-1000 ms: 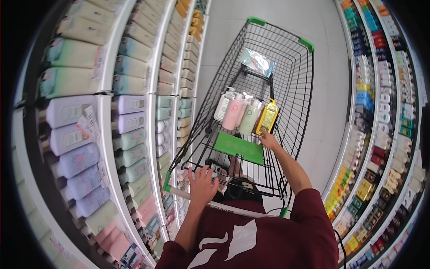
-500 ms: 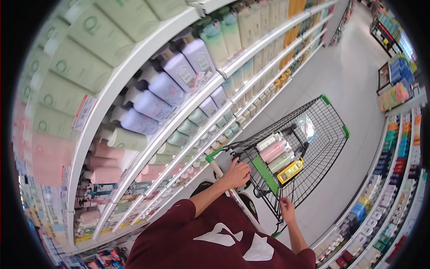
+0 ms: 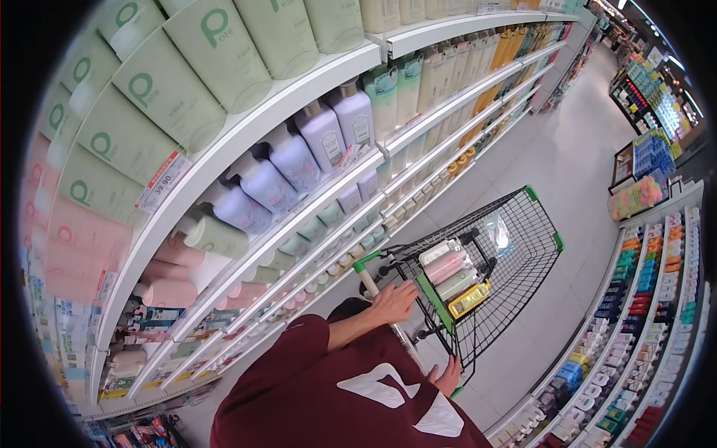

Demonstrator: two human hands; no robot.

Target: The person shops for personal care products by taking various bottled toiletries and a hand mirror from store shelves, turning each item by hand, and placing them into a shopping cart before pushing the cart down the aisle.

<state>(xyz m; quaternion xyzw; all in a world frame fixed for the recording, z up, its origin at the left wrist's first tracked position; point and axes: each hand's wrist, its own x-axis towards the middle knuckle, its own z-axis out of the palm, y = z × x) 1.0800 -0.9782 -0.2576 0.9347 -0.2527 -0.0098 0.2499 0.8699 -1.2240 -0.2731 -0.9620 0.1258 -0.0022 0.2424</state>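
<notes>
A shopping cart (image 3: 515,299) with green corners stands in front of my body. My left hand (image 3: 394,302) lies across its pale handle bar (image 3: 408,345), fingers reaching loosely past the bar. Lower down, near the handle's right end, my right hand (image 3: 447,375) is at the bar with its fingers apart. Inside the cart, beside the green flap (image 3: 433,300), lie a white bottle (image 3: 439,252), a pink bottle (image 3: 446,266), a light green bottle (image 3: 456,284) and a yellow bottle (image 3: 469,299). Farther in is a clear and blue packet (image 3: 497,231).
Shelves of green (image 3: 172,89) and purple bottles (image 3: 295,158) line the left side. A curved shelf (image 3: 635,313) of small products runs along the right. Gray floor (image 3: 553,149) leads up the aisle toward a display of blue packs (image 3: 652,158).
The view has swung toward the left shelves. My right hand has left the yellow bottle and come back to the handle. My left hand stays at the handle.
</notes>
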